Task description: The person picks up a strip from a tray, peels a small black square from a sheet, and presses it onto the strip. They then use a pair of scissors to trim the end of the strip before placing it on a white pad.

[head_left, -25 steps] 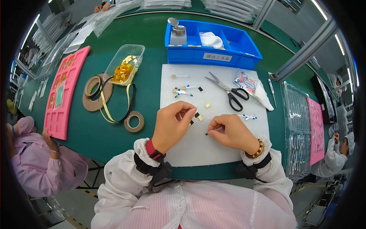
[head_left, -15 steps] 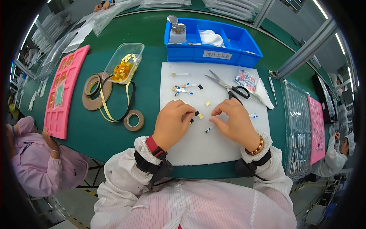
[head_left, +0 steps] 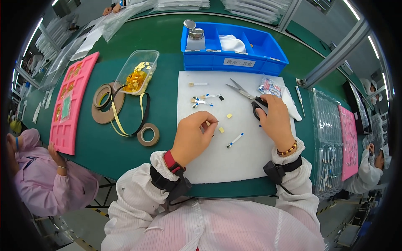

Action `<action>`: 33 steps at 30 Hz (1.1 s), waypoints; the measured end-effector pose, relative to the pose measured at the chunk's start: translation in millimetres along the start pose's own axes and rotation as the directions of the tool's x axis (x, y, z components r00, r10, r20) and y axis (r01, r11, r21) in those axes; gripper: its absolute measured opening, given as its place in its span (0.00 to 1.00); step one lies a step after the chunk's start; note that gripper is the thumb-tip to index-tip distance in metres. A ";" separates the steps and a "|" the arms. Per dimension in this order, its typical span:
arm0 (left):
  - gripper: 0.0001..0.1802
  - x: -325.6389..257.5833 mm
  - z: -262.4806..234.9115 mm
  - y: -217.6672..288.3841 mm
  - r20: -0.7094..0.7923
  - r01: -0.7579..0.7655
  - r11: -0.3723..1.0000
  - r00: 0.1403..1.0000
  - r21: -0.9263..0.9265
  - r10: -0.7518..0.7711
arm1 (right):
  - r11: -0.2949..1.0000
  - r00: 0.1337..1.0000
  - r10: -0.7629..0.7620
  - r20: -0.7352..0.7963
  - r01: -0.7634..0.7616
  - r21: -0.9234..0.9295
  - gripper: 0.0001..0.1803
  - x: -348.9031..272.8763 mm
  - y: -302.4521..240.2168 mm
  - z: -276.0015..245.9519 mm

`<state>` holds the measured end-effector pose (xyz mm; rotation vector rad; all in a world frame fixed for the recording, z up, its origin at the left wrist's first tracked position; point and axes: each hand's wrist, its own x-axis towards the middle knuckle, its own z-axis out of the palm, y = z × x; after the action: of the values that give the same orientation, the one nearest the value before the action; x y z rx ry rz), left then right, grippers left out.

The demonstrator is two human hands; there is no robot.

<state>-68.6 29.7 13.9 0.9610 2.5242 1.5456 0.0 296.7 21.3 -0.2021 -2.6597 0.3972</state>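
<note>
a thin dark strip point(head_left: 212, 122) is pinched between the fingertips of the left hand point(head_left: 193, 136) over the white mat point(head_left: 217, 163). the black handles of the scissors point(head_left: 247, 97) (blades slightly parted, lying on the mat) are covered by the right hand point(head_left: 275, 119), fingers curled on them.

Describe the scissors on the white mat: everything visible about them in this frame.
The scissors lie flat on the white mat, near its upper right, just below the blue bin. Two bare metal blades point up and to the left, slightly parted at the tips. The handles are black; the right hand rests over them, fingers covering most of the loops, so the grip itself cannot be made out. A small clear packet sits just beyond them.
</note>
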 end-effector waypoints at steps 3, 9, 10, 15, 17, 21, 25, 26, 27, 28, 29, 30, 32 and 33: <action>0.05 5.2 -6.7 5.6 -0.030 0.083 0.988 0.996 -0.130 -0.088 | 1.000 0.998 0.020 0.052 -0.020 -0.012 0.22 1.2 -4.3 -5.5; 0.04 6.7 -10.5 -1.8 -0.217 0.004 0.930 0.972 -0.369 -0.090 | 0.990 0.993 0.065 0.096 -0.053 -0.127 0.26 -2.7 -8.2 -18.9; 0.04 6.6 -10.4 -1.0 -0.215 0.000 0.930 0.973 -0.368 -0.085 | 0.990 0.993 0.068 0.092 -0.056 -0.127 0.26 -3.4 -5.9 -18.3; 0.05 5.0 -11.1 -5.8 -0.208 0.017 0.856 0.967 -0.516 -0.145 | 0.980 0.999 -0.037 0.028 0.042 -0.194 0.27 -5.7 -0.4 -17.7; 0.05 4.2 -11.8 -8.7 -0.213 0.026 0.852 0.964 -0.522 -0.159 | 0.984 1.000 0.008 0.019 -0.004 -0.175 0.28 -7.9 -8.6 -25.0; 0.07 6.6 -12.5 -0.5 -0.171 0.090 0.837 0.962 -0.540 -0.214 | 0.999 1.000 0.028 0.005 -0.028 -0.029 0.29 -11.2 -6.1 -33.4; 0.08 5.8 -12.7 0.0 -0.100 0.123 0.822 0.972 -0.556 -0.213 | 0.998 0.999 -0.025 -0.046 0.023 -0.051 0.28 -8.8 -5.6 -27.7; 0.08 5.4 -12.1 -0.1 -0.088 0.128 0.798 0.971 -0.589 -0.222 | 0.999 0.998 -0.031 -0.062 0.030 -0.029 0.27 -9.9 -5.4 -26.2; 0.08 5.5 -13.2 -0.6 -0.084 0.133 0.774 0.969 -0.619 -0.233 | 0.999 0.996 -0.045 -0.078 0.045 -0.001 0.27 -7.5 -8.6 -24.9; 0.08 6.3 -13.5 -0.6 -0.088 0.130 0.777 0.969 -0.616 -0.231 | 0.999 0.996 -0.047 -0.081 0.047 0.002 0.27 -6.2 -14.3 -25.5; 0.08 7.3 -12.7 0.1 -0.058 0.145 0.726 0.967 -0.673 -0.247 | 0.996 0.996 -0.063 -0.069 0.068 0.063 0.27 -6.0 -23.1 -27.4; 0.08 6.2 -12.8 0.3 -0.030 0.162 0.671 0.964 -0.723 -0.265 | 0.988 0.995 -0.083 -0.054 0.089 0.130 0.29 -6.2 -33.8 -27.5; 0.08 4.0 -9.2 0.5 -0.025 0.166 0.652 0.962 -0.740 -0.273 | 0.964 0.995 -0.102 -0.005 0.100 0.245 0.30 -9.3 -48.4 -23.3; 0.08 2.9 -8.1 -0.5 -0.010 0.170 0.625 0.962 -0.762 -0.273 | 0.933 0.992 -0.118 0.040 0.097 0.346 0.31 -11.5 -56.0 -22.7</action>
<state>-73.9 24.6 18.4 0.4043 1.6122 2.2976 16.0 246.8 53.5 0.0660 -2.5909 0.8316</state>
